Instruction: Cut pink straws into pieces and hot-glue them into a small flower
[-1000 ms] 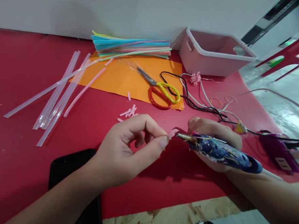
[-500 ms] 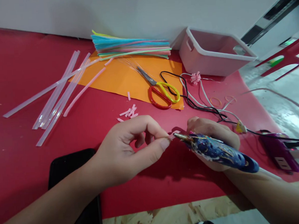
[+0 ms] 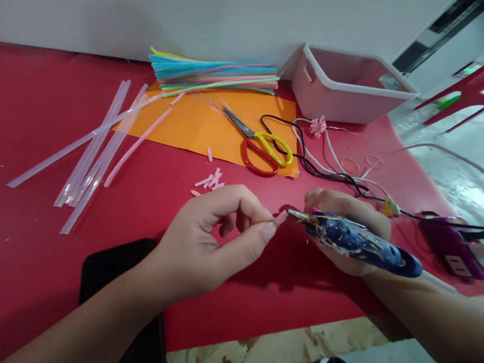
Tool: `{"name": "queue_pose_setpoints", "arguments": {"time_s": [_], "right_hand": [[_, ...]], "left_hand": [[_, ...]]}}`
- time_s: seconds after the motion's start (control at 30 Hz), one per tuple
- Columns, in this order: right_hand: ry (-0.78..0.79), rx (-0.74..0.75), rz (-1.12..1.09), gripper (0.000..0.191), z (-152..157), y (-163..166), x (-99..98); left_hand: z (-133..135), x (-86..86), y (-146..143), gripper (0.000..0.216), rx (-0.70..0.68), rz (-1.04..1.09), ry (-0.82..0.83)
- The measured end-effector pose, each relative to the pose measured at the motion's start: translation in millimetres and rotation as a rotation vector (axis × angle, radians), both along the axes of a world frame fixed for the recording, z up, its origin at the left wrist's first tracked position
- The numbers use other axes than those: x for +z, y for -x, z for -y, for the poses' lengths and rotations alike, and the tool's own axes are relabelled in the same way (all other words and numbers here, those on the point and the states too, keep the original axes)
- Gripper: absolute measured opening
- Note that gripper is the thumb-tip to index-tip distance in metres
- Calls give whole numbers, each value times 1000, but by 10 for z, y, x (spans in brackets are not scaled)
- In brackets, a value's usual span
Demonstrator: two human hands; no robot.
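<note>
A short pink piece of pipe cleaner [image 3: 281, 218] is pinched between the thumb and forefinger of my left hand [image 3: 213, 244]. My right hand [image 3: 362, 215] wraps around a blue pen-shaped hot glue gun [image 3: 363, 249], its metal nozzle pointing left. The nozzle tip is at the outer end of the pink piece; whether they touch I cannot tell. Beyond my left hand lie several cut pink pipe cleaner pieces [image 3: 212, 179]. Scissors [image 3: 242, 127] with red and yellow handles rest on an orange sheet [image 3: 197, 132].
Translucent glue sticks [image 3: 87, 170] lie at left, beside a pink pipe cleaner [image 3: 136, 147]. A pipe cleaner bundle [image 3: 213, 70] and a pink bin [image 3: 331, 98] stand at the back. Cords [image 3: 328, 172] run to a purple power strip [image 3: 441, 245]. A black phone-like slab [image 3: 119, 267] lies under my left forearm.
The glue gun's nozzle has shifted slightly up and right, towards the outer end of the pink piece. My left hand keeps its pinch, almost in place.
</note>
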State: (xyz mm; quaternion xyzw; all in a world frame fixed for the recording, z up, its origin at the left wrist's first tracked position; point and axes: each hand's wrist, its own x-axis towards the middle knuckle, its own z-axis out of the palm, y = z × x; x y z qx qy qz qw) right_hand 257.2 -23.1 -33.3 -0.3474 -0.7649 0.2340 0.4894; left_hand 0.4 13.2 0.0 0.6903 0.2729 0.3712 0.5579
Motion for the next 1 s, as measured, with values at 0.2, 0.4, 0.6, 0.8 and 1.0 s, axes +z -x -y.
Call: {"name": "queue_pose_setpoints", "arguments": {"time_s": [0.2, 0.4, 0.6, 0.8, 1.0], "right_hand": [[24, -227, 77, 10, 97, 81, 135], [-4, 3, -15, 11, 20, 5, 12], [-32, 74, 33, 20, -40, -92, -95], [-28, 73, 110, 15, -47, -107, -66], [-43, 75, 98, 18, -44, -101, -65]], "left_hand": [[-9, 62, 1, 15, -57, -3, 149], [-25, 93, -32, 16, -90, 11, 348], [-38, 78, -42, 15, -132, 65, 474], [-43, 85, -43, 15, -153, 127, 532], [-44, 75, -30, 15, -160, 129, 521]]}}
